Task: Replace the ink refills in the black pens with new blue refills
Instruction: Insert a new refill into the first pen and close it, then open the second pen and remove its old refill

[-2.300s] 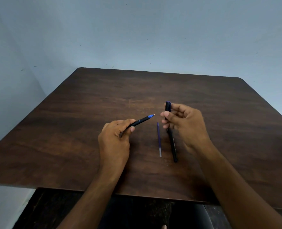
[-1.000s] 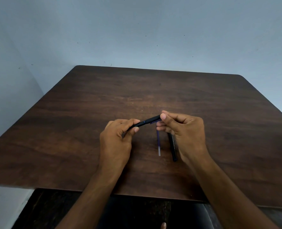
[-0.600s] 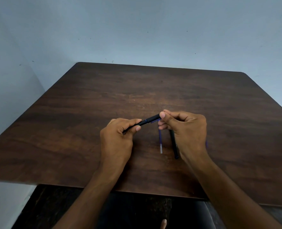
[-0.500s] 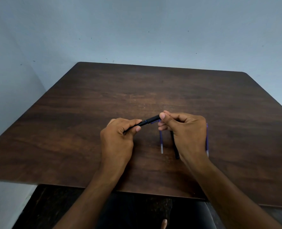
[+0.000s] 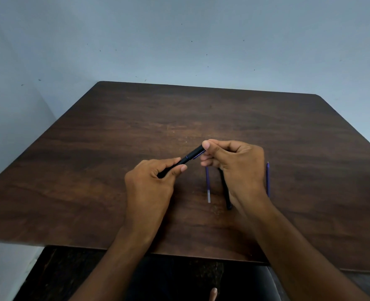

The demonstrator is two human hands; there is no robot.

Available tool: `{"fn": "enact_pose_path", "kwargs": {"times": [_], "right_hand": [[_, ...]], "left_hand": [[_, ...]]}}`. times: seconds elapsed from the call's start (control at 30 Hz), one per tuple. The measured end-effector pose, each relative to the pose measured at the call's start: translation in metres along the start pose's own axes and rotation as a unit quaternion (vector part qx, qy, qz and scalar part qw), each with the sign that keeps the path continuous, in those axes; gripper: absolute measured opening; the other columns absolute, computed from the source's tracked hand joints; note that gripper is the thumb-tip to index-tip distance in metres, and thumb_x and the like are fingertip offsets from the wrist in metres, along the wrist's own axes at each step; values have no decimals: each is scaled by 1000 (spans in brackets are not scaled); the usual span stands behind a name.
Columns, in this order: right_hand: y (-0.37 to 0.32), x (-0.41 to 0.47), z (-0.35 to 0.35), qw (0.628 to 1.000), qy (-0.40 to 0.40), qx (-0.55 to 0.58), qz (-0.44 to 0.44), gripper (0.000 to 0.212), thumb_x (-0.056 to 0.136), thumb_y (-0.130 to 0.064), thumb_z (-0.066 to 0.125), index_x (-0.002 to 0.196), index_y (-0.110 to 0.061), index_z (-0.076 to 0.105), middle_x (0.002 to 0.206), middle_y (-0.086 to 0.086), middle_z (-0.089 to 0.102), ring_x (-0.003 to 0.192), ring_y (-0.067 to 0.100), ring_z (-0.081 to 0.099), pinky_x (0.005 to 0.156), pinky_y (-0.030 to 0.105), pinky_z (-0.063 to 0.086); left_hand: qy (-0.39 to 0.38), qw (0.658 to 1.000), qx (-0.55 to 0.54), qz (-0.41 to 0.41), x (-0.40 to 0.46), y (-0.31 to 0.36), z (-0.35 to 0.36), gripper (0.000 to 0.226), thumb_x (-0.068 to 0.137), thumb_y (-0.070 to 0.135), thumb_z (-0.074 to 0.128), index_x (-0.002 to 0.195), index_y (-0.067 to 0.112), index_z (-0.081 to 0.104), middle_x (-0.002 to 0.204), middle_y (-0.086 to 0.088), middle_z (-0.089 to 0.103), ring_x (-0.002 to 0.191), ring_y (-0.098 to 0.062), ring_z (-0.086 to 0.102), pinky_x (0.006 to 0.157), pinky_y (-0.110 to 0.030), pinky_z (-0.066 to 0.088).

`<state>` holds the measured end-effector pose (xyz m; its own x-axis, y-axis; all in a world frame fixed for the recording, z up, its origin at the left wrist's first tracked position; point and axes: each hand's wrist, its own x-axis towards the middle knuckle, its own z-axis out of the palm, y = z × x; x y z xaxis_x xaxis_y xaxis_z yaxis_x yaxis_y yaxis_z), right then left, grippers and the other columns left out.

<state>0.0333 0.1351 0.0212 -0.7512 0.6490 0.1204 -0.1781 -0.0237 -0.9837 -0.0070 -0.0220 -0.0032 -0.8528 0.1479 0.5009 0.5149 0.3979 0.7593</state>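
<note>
Above the dark wooden table (image 5: 92, 170), both hands hold one black pen (image 5: 190, 156) that points up to the right. My left hand (image 5: 151, 185) grips its barrel. My right hand (image 5: 236, 168) pinches the black cap on its far end between thumb and fingers. A blue refill (image 5: 208, 184) with a pale end lies on the table between my hands. A second black pen (image 5: 225, 190) lies beside it, partly hidden under my right hand. Another blue refill (image 5: 267, 179) lies just right of that hand.
A pale blue wall stands behind the table and on the left. The table's near edge runs just below my forearms, with a dark floor beneath it.
My right hand brought the cap over the pen's blue tip and closed it onto the barrel. The view shifted slightly, and a blue refill at the right of my right hand came into sight.
</note>
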Motion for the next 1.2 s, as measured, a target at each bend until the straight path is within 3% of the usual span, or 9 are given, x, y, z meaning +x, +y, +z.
{"fn": "enact_pose_path", "kwargs": {"times": [0.17, 0.3, 0.4, 0.57, 0.67, 0.77, 0.83, 0.93, 1.2], "right_hand": [[-6, 7, -3, 999, -31, -4, 8, 14, 82, -10, 81, 88, 2, 77, 70, 17, 76, 63, 32, 74, 64, 39, 64], [-11, 13, -20, 997, -27, -77, -12, 6, 83, -7, 79, 80, -3, 76, 65, 11, 75, 56, 24, 73, 51, 28, 59], [-9, 15, -34, 985, -3, -172, -4, 15, 85, -8, 78, 71, -9, 75, 56, 8, 72, 48, 19, 68, 46, 28, 56], [-7, 11, -48, 930, 11, -366, 1, 29, 86, -26, 79, 60, -20, 68, 49, 1, 68, 38, 6, 61, 40, 17, 48], [-11, 12, -46, 889, -31, -451, 70, 34, 85, -37, 77, 60, -17, 64, 60, 7, 70, 56, 19, 69, 59, 34, 61], [-8, 13, -39, 850, -51, -518, 83, 42, 83, -44, 76, 68, -6, 70, 68, 13, 73, 70, 28, 72, 71, 45, 62], [-5, 15, -36, 827, -51, -554, 85, 47, 82, -51, 75, 74, -5, 70, 71, 11, 72, 68, 24, 69, 64, 39, 59], [-1, 19, -32, 797, -55, -592, 104, 49, 81, -56, 73, 72, -10, 60, 71, 6, 61, 55, 16, 55, 44, 26, 37], [3, 22, -28, 774, -55, -625, 85, 53, 82, -52, 75, 59, -15, 44, 57, 1, 49, 49, 13, 47, 41, 25, 28]], "left_hand": [[16, 998, 48, 37, 1, 8, -9, 16, 80, 32, 83, 94, 25, 82, 81, 15, 74, 74, 2, 65, 70, -6, 43], [4, 998, 52, -25, 10, 4, -20, 10, 80, 35, 82, 85, 27, 83, 72, 17, 72, 76, 2, 67, 65, -5, 44], [-10, 994, 96, -56, 13, 1, -23, 11, 82, 38, 80, 76, 28, 81, 60, 12, 71, 60, -6, 66, 61, -30, 54], [-33, 981, 159, -102, 14, -1, -23, 30, 85, 47, 73, 65, 25, 79, 47, 7, 64, 46, -7, 59, 49, -19, 37], [-45, 971, 195, -129, 15, -2, -23, 42, 87, 47, 70, 60, 15, 75, 45, 0, 61, 44, -10, 58, 50, -19, 38], [-67, 962, 222, -142, 17, -3, -23, 44, 90, 45, 69, 58, 14, 74, 44, 2, 61, 46, -12, 59, 62, -29, 50], [-74, 956, 244, -144, 18, -3, -23, 39, 91, 45, 69, 65, 17, 77, 48, 3, 63, 49, -13, 61, 66, -31, 54], [-83, 943, 289, -140, 18, -4, -23, 31, 90, 47, 68, 79, 21, 81, 59, 4, 69, 58, -15, 65, 61, -26, 48], [-84, 936, 305, -157, 23, -12, -21, 29, 88, 48, 70, 81, 21, 79, 68, -1, 71, 66, -19, 65, 60, -26, 41]]}}
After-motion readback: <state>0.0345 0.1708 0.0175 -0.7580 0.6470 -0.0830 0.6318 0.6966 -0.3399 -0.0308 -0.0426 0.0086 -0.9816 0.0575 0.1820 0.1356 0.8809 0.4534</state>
